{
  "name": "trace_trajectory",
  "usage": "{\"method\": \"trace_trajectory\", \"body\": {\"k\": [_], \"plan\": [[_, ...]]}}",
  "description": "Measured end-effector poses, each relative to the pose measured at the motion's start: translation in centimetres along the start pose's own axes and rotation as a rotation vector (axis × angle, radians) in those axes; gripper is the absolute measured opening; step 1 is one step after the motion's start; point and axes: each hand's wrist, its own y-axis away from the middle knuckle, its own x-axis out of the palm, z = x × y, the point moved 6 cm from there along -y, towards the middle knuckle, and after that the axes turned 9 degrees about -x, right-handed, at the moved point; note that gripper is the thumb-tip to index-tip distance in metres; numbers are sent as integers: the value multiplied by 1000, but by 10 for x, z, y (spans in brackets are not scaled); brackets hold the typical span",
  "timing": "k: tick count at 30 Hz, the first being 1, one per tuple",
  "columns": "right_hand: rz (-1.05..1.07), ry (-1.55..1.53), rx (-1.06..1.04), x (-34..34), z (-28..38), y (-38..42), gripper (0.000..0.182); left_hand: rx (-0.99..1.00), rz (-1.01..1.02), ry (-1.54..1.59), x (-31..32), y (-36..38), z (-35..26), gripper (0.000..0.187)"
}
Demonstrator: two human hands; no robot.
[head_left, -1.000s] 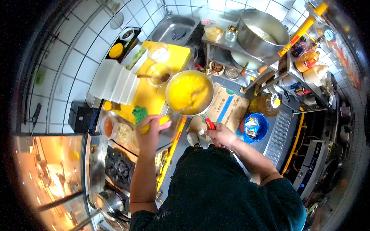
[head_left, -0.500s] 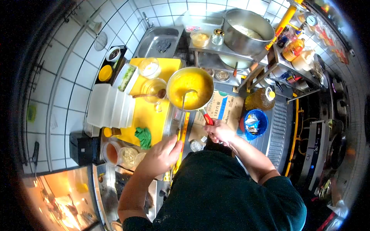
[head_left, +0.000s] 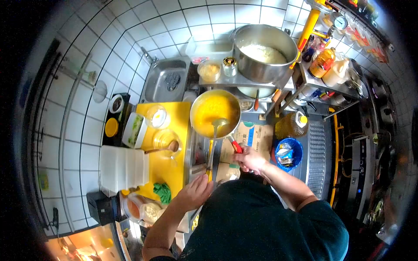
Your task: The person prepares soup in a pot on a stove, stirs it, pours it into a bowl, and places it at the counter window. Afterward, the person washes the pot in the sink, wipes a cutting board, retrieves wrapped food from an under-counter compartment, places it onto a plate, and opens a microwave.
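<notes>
My right hand (head_left: 251, 160) is closed round the red handle of a round metal pan (head_left: 201, 124), which holds a thick yellow mixture (head_left: 212, 108). In my left hand (head_left: 196, 191) is the handle end of a long ladle (head_left: 214, 145). The ladle's bowl rests in the mixture near the pan's lower side. To the left of the pan lies a yellow board (head_left: 174, 187). On it are a clear jug with a brown wooden spoon (head_left: 159, 150), a clear bowl with white contents (head_left: 158, 117) and a crumpled green cloth (head_left: 163, 192).
A steel sink (head_left: 152, 89) stands at the back left, a large pot (head_left: 261, 71) on the shelf behind the pan. White containers (head_left: 124, 167) are at the left. An oil bottle (head_left: 289, 126) and a blue-lined bin (head_left: 296, 150) stand at the right, near a cardboard box (head_left: 261, 135).
The camera view has shifted. The ladle's bowl has moved toward me inside the pan, and my left hand has come lower and slightly right. My right hand keeps its hold on the pan.
</notes>
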Motion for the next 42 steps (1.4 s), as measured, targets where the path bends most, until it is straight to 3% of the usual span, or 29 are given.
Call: {"method": "trace_trajectory", "body": {"k": [2,4,6,9,13,15,17,18,21,22,25,26,30,33,36,39,42], "plan": [[-12,43,-9,-23,21,-9,18,-33,-63,107,-4,-33,13,34],[25,69,-13,-52,29,-21,18,-199,-157,247,-2,-60,36,30],[58,105,15,-84,29,-33,19,-304,-363,297,-18,-107,55,26],[42,161,44,-118,47,-36,20,-320,-526,387,-65,-220,69,32],[94,301,92,-160,58,-42,24,-212,-578,456,-38,-376,119,29],[105,325,95,-177,50,-47,23,-151,-475,348,-19,-454,139,26],[113,369,52,-191,52,-50,23,-176,-292,460,20,-521,166,23],[115,317,153,-193,59,-46,23,-170,-218,420,37,-550,175,23],[168,414,38,-206,54,-56,32,-127,-40,307,88,-613,197,24],[154,331,102,-210,48,-56,32,-101,-9,278,106,-626,206,26],[182,327,153,-214,80,-50,30,-21,85,210,134,-639,212,28],[220,336,82,-213,76,-55,29,3,137,194,130,-635,206,28],[240,314,118,-219,88,-55,32,20,292,221,94,-615,181,27],[272,378,70,-220,86,-63,33,-182,123,545,84,-604,204,21],[272,420,84,-221,89,-67,33,-553,-51,720,80,-590,237,26],[267,527,-10,-222,67,-83,34,-835,-386,1398,70,-566,248,29],[284,475,6,-219,95,-76,37,-871,-546,1609,53,-529,251,30]]}}
